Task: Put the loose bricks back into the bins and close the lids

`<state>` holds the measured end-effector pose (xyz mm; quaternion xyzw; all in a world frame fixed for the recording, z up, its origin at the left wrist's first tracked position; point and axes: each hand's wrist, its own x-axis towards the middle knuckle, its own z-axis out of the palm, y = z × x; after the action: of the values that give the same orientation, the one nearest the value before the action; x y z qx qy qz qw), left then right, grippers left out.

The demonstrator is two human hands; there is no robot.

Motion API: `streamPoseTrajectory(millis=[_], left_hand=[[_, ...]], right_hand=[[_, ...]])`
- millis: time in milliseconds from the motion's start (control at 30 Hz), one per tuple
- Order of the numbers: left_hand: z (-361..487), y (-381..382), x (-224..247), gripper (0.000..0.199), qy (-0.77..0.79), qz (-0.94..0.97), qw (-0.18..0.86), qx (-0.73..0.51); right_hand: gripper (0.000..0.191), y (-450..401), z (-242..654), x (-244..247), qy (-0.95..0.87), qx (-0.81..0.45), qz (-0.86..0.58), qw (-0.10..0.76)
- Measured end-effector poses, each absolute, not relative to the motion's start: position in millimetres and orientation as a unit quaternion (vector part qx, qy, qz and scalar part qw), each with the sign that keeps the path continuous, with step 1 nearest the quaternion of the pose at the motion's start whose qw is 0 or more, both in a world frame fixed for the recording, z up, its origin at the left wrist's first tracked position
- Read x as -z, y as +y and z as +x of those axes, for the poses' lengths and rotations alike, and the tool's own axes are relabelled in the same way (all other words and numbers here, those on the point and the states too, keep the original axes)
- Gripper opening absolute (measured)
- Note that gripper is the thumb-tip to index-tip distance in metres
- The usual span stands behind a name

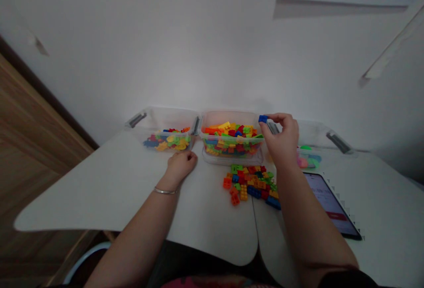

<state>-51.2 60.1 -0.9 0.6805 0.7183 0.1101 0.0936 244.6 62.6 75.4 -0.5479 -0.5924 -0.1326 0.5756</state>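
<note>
Between the thumb and fingertips of my right hand is a blue building brick. That hand is raised at the right rim of the middle clear plastic box, which is filled with bricks of many colours. My left hand rests on the table, its fingers curled in a loose fist, with nothing visible in it. Just beyond it stands the left clear box, holding fewer coloured pieces. A pile of loose bricks lies in front of the middle box, partly hidden by my right forearm.
To the right of my right arm lies a phone with a lit screen. Behind it, the right clear box holds several pastel pieces. The white table meets the wall behind the boxes, and a seam runs across it near the pile.
</note>
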Motion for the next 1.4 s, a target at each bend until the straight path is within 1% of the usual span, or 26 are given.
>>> streamPoseTrajectory(millis=[167,333,433,600,667,733,800,900,967,1067,1200,1400], left_hand=[[-51.8,60.5,2.2,0.036,0.720,0.680,0.088,-0.105],[-50.2,59.3,-0.4,0.036,0.722,0.677,0.095,-0.102],[-49.8,59.2,-1.3,0.037,0.723,0.677,0.097,-0.099],[-50.4,59.9,0.2,0.036,0.722,0.677,0.095,-0.104],[-50.7,60.1,1.0,0.036,0.723,0.676,0.095,-0.105],[-50.9,60.2,1.7,0.036,0.722,0.677,0.093,-0.106],[-51.1,60.3,2.2,0.036,0.719,0.680,0.090,-0.109],[-51.3,60.4,2.5,0.035,0.717,0.683,0.089,-0.112],[-51.4,60.6,2.7,0.035,0.716,0.683,0.090,-0.113],[-51.7,61.2,3.5,0.035,0.718,0.681,0.091,-0.113],[-52.1,61.7,4.1,0.035,0.718,0.680,0.094,-0.114],[-51.3,60.4,1.8,0.035,0.720,0.678,0.097,-0.112]], right_hand=[[0.024,71.2,246.7,-67.9,-0.617,0.084,-0.587,0.517],[0.025,75.1,244.6,-63.5,-0.642,0.071,-0.597,0.476],[0.026,75.9,246.5,-63.6,-0.649,0.066,-0.594,0.471],[0.025,65.9,251.5,-76.5,-0.643,0.082,-0.574,0.501],[0.024,56.5,251.9,-86.1,-0.654,0.065,-0.558,0.507],[0.023,45.2,250.0,-96.1,-0.684,0.021,-0.540,0.490],[0.020,33.7,245.1,-104.5,-0.739,-0.022,-0.516,0.433],[0.016,19.0,231.1,-110.9,-0.838,-0.056,-0.464,0.281],[0.017,12.3,218.2,-110.4,-0.874,-0.068,-0.443,0.187],[0.021,7.1,199.2,-103.2,-0.896,-0.068,-0.430,0.091],[0.030,6.1,185.1,-87.5,-0.905,-0.066,-0.420,0.005],[0.035,10.0,181.8,-75.6,-0.899,-0.035,-0.435,-0.047]])
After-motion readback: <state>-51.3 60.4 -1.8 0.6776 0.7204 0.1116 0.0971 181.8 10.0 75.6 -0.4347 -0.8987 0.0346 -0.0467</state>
